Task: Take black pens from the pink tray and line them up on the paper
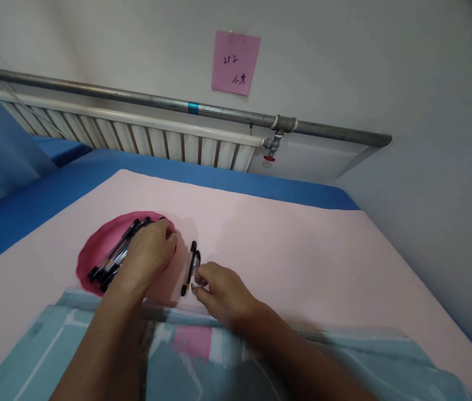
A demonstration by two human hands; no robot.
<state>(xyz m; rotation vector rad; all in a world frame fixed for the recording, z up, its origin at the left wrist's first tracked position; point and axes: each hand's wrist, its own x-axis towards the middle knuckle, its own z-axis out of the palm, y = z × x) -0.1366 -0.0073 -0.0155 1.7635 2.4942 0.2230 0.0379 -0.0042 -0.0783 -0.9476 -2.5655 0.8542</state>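
Note:
My left hand [152, 245] reaches over the right side of a pink basket [83, 262]. Its fingers are curled together, and what they hold, if anything, is hidden. Inside the basket lie several pens [114, 256] with black caps and clear barrels. Just right of the basket, a pen [190, 267] with a black cap rests on the pink table cover. Beside it, a second black-capped pen [196, 260] leads down into the fingers of my right hand [217, 284]. Thumb and fingertips close around that pen's lower part, which they partly cover.
The pink table cover [286, 256] lies over a blue surface [227, 181]. Behind stand a white radiator [169, 143] and a metal pipe [136, 99] with a red-handled valve [269, 159]. A pink note [236, 62] hangs on the wall. Blue patterned fabric [52, 345] borders the near edge.

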